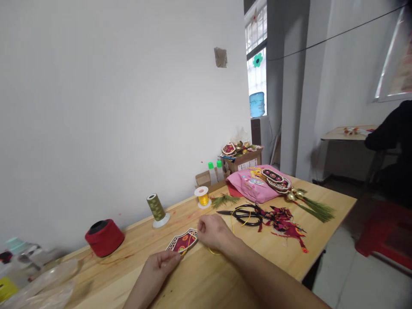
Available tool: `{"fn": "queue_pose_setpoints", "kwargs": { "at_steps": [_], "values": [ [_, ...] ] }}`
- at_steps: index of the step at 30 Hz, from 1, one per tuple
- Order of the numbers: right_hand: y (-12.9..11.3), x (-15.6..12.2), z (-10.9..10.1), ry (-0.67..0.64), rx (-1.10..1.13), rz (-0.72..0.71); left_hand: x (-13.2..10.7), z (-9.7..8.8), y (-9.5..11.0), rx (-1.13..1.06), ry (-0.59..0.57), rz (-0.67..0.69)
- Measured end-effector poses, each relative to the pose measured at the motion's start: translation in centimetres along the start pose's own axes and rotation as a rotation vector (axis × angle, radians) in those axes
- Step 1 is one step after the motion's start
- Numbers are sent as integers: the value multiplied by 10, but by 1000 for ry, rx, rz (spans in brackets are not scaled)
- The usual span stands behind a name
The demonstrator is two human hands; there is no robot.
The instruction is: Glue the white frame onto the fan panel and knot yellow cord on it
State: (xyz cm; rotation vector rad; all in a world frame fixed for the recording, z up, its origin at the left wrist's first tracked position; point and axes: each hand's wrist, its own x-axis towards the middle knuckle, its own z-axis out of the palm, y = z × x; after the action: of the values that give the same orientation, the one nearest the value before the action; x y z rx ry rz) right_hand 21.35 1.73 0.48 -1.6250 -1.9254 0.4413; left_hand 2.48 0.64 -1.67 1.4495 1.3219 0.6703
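Note:
A small red embroidered patch (183,241) with a pale border lies flat on the wooden table (225,274). My left hand (160,266) has its fingers closed at the patch's near corner, pinching a thin yellow thread. My right hand (213,232) is closed at the patch's right end, knuckles up; what it pinches is hidden. A loop of yellow cord (213,252) shows under that wrist.
Black scissors (245,213) lie right of my hand beside red fabric scraps (286,222). A red thread spool (104,237), an olive cone (156,209) and a yellow spool (202,197) stand by the wall. A pink bag (254,185), green tassels (313,208) and a cardboard box (243,161) sit farther back. A red stool (386,234) stands right.

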Motion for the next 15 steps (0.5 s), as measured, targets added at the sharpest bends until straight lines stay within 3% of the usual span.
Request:
{"fn": "queue_pose_setpoints", "kwargs": {
  "at_steps": [4,8,12,15],
  "values": [
    [-5,-6,6,-55,95,-138,2,2,-2,118,76,61],
    [-11,-13,2,-115,27,-257,4,4,-2,208,73,148],
    [-14,-11,0,-190,-23,-261,4,4,1,323,52,196],
    [-13,-7,6,-158,-6,-251,5,4,-1,382,52,193]
  ]
}}
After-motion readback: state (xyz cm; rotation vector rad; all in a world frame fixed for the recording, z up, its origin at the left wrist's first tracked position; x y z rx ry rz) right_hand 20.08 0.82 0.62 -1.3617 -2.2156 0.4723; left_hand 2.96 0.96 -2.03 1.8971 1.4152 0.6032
